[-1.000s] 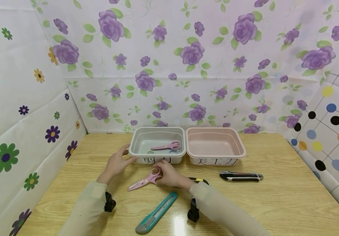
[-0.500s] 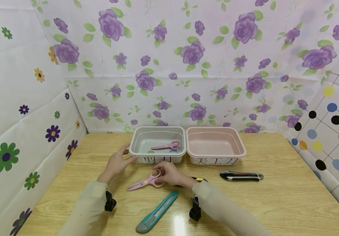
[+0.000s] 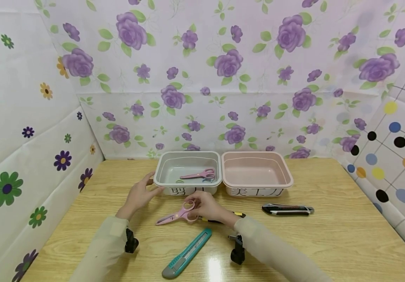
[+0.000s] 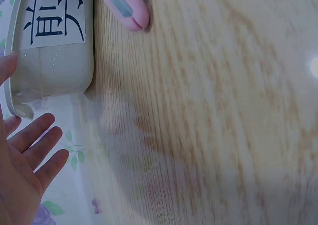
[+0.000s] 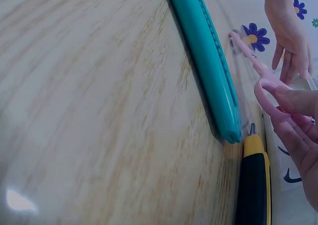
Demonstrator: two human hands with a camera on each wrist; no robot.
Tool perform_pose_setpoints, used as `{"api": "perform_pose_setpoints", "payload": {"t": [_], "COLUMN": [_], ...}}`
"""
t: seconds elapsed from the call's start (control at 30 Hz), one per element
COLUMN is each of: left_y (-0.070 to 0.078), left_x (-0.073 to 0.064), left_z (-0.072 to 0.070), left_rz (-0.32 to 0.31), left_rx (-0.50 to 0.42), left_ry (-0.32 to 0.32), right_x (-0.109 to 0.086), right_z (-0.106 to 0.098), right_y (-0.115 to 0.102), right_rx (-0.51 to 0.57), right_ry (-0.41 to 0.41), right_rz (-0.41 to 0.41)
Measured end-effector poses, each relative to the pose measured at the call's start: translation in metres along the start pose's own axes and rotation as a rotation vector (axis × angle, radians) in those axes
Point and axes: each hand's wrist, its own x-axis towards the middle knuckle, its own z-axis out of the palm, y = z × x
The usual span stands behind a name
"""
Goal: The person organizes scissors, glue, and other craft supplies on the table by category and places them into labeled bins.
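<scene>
A pair of pink scissors point(image 3: 178, 214) has its handle loops pinched between the thumb and fingers of my right hand point(image 3: 207, 207), blades pointing left. In the right wrist view the thumb lies over one loop of the scissors point(image 5: 271, 100), and the handles look raised off the table. My left hand point(image 3: 141, 196) is at the left front corner of the grey bin point(image 3: 158, 184), thumb by its rim. The left wrist view has that hand's point(image 4: 25, 170) other fingers extended beside the bin point(image 4: 54, 68). Inside the bin lies another pair of pink scissors point(image 3: 200, 174).
A pink bin point(image 3: 256, 185) adjoins the grey one on the right. A teal utility knife point(image 3: 188, 252) lies in front, and a black-and-silver utility knife point(image 3: 287, 210) lies right. A yellow-and-black knife point(image 5: 253, 180) is partly under my right wrist.
My right hand has shifted slightly right with the pink scissors, which have turned a little. More of the yellow-and-black knife shows beneath the wrist. My left hand has stayed put.
</scene>
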Motion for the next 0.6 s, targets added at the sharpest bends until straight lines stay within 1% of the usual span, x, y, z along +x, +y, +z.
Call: {"api": "perform_pose_setpoints", "payload": {"t": [0.23,0.33,0.47,0.6], "left_y": [0.0,0.001,0.001,-0.001], "left_x": [-0.001,-0.001,0.0,0.0], "left_z": [0.0,0.0,0.0,0.001], "left_rz": [-0.006,-0.009,-0.006,-0.009], "left_rx": [-0.001,-0.002,-0.001,0.007], "left_ry": [-0.006,-0.005,-0.004,-0.006], "right_x": [-0.001,-0.002,-0.004,-0.005], "right_z": [-0.003,-0.006,-0.01,-0.017], "right_y": [-0.002,-0.003,-0.004,-0.007], "right_rx": [-0.012,-0.029,-0.086,-0.115], "right_ry": [0.022,0.037,0.055,0.056], "right_rz": [-0.017,-0.043,-0.094,-0.134]}}
